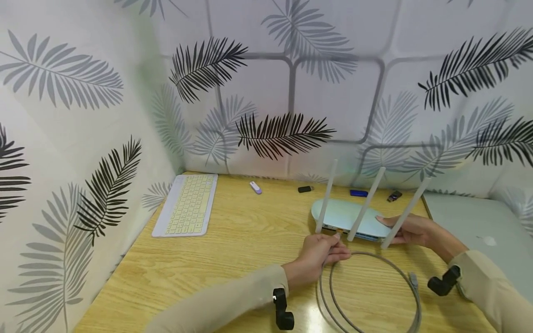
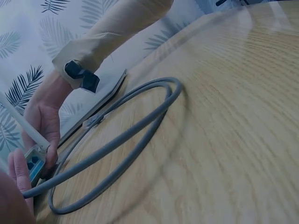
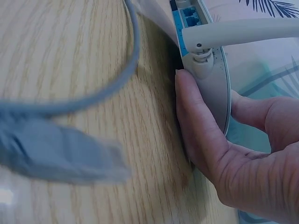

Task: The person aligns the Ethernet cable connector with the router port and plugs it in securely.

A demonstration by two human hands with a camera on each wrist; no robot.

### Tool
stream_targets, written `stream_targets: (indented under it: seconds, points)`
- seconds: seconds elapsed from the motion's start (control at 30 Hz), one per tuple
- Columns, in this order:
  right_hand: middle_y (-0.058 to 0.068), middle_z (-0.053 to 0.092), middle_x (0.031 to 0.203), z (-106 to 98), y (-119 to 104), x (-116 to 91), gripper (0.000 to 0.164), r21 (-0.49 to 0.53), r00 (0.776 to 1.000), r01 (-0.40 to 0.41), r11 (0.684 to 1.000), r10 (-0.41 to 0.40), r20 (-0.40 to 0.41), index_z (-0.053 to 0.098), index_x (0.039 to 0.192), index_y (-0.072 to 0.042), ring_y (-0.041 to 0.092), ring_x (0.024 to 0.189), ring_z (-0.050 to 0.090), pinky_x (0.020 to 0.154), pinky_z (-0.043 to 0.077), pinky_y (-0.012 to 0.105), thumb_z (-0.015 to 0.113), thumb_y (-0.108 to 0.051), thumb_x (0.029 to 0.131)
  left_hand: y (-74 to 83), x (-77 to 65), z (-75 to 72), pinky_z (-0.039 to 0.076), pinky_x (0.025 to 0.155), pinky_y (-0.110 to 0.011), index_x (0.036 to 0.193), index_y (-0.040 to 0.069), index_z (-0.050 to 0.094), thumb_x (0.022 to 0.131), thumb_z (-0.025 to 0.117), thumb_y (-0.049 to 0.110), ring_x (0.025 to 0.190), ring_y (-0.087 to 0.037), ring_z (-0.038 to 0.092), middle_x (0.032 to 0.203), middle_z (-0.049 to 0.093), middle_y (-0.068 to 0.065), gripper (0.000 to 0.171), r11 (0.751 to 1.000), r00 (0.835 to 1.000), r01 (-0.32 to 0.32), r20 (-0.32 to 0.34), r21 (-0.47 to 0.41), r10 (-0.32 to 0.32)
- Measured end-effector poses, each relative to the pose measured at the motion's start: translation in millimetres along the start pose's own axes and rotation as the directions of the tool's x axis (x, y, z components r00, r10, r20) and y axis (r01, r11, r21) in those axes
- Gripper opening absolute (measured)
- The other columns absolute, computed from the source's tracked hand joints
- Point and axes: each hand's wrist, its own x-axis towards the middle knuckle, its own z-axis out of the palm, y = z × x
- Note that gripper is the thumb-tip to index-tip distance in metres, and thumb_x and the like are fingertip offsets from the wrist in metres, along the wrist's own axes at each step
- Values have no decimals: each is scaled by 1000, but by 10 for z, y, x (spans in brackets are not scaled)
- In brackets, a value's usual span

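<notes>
A pale mint router (image 1: 354, 216) with three raised white antennas rests on the wooden table, its row of ports turned toward me. My right hand (image 1: 412, 230) grips its right end, thumb on top and fingers underneath. In the right wrist view, blue ports (image 3: 190, 17) show beside an antenna hinge. At the port side, my left hand (image 1: 317, 255) pinches one end of a grey network cable (image 1: 389, 260); its fingers hide the plug there. The cable loops across the table in front, and its other plug (image 1: 413, 280) lies loose near the right wrist.
A white keyboard (image 1: 189, 206) lies at the left. Along the back lie a white-purple USB stick (image 1: 256, 187), a black one (image 1: 306, 189), a blue one (image 1: 358, 193) and another dark one (image 1: 394, 196). A closed silver laptop (image 1: 466, 217) occupies the right side.
</notes>
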Motion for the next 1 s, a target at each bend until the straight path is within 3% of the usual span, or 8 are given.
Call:
stream_targets:
  seconds: [0.2, 0.53, 0.8, 1.0]
  points:
    - [0, 69, 71, 1, -4, -9, 35, 1, 1000, 2, 1000, -2, -5, 75, 81, -17, 15, 76, 72, 77, 62, 27, 51, -29, 103, -73, -13, 54, 63, 77, -34, 104, -9, 64, 95, 61, 10, 69, -16, 72, 88, 74, -19, 21, 998, 997, -62, -47, -18, 61]
    - [-1, 69, 71, 50, -31, -30, 33, 6, 1000, 2, 1000, -2, 8, 74, 83, -17, 13, 75, 72, 75, 61, 24, 51, -28, 103, -154, 11, 103, 63, 75, -35, 107, -10, 61, 95, 62, 12, 69, -19, 72, 94, 71, -28, 24, 990, 989, -134, -68, -54, 130]
    - [0, 68, 72, 48, -13, -11, 34, -24, 1000, 5, 1000, -5, 4, 72, 83, -16, 14, 76, 72, 76, 61, 25, 49, -29, 104, -203, 4, 160, 63, 72, -35, 104, -8, 60, 95, 62, 11, 73, -25, 74, 90, 71, -25, 21, 982, 979, -164, -140, -95, 150]
    - [-1, 65, 72, 55, -16, -4, 32, -58, 1000, 11, 998, -10, 12, 71, 85, -18, 13, 76, 71, 77, 61, 27, 48, -31, 104, -217, 29, 190, 63, 71, -35, 102, -8, 61, 94, 62, 9, 72, -26, 74, 92, 70, -28, 19, 982, 977, -152, -170, -116, 131]
